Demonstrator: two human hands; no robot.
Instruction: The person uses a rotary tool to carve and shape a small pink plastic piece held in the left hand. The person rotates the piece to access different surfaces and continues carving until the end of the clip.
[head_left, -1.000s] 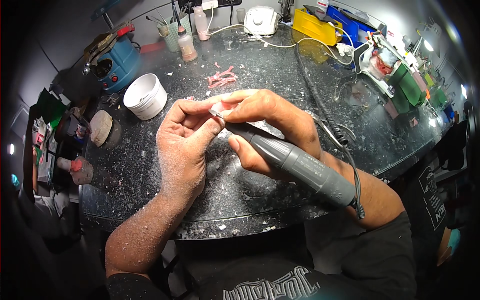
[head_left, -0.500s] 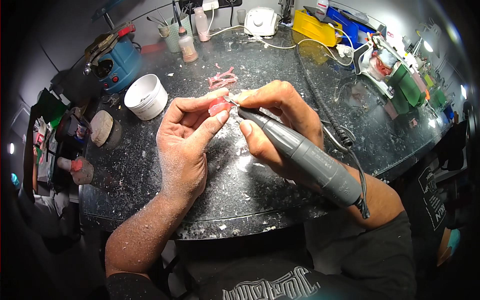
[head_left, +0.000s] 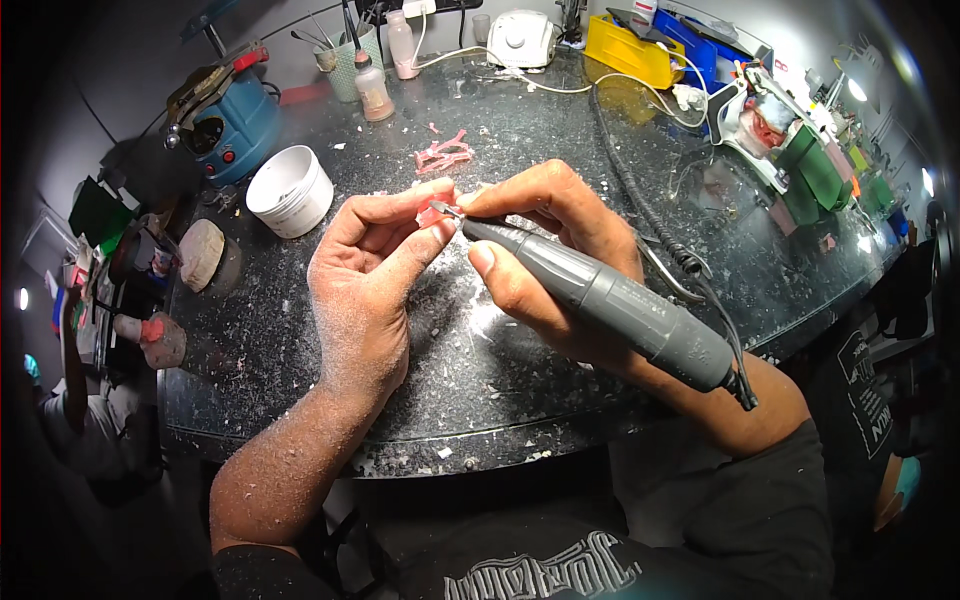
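Note:
My left hand (head_left: 362, 275), dusted with pale powder up the forearm, pinches a small pink denture piece (head_left: 427, 216) between thumb and fingertips. Much of that piece is hidden by the fingers. My right hand (head_left: 585, 215) is closed around a dark grey rotary handpiece (head_left: 625, 305), held like a pen and slanting down to the lower right. Its metal bur (head_left: 442, 207) points left and lies against or just over the pink piece; contact is hard to tell. Beyond the hands lie pink branching offcuts (head_left: 444, 152) on the dark speckled table (head_left: 480, 415).
A white tub (head_left: 290, 192) stands left of my hands, near a blue machine (head_left: 235, 140). A dropper bottle (head_left: 374, 90) and a white control box (head_left: 521, 42) are at the back. The handpiece's coiled cord (head_left: 650, 215) runs along the right. Yellow bin (head_left: 632, 52) at back right.
The handpiece and my right hand have shifted slightly left, bringing the bur further over the pink piece. The denture piece looks turned a little in my left fingers.

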